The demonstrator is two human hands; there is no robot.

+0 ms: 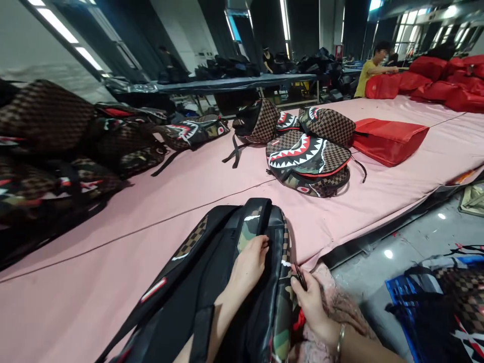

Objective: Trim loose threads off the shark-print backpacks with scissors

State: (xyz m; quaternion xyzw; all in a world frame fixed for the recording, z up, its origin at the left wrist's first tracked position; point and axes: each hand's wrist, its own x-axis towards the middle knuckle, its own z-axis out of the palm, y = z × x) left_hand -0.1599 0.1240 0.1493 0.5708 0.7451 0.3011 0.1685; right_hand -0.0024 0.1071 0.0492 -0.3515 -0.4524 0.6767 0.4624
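Observation:
A black backpack (221, 252) with brown check and camouflage sides lies back panel up in front of me. My left hand (251, 259) is closed at the upper part of its shoulder strap (260, 214), fingers curled on the black webbing. A black band crosses my left forearm. Beside the backpack's right edge, my right hand (312, 297) grips small dark thread snips (300, 277), their tips pointing up near the side seam. The fingers partly hide the snips' handles. Some red material (300, 320) shows under the right hand.
Shark-mouth backpacks (308, 154) and a red bag (391, 141) lie ahead on the pink-covered table (181, 222). More backpacks (45, 131) are heaped at left. A person in yellow (368, 70) handles red bags at far right. Bags (434, 302) sit low at right, beyond the table edge.

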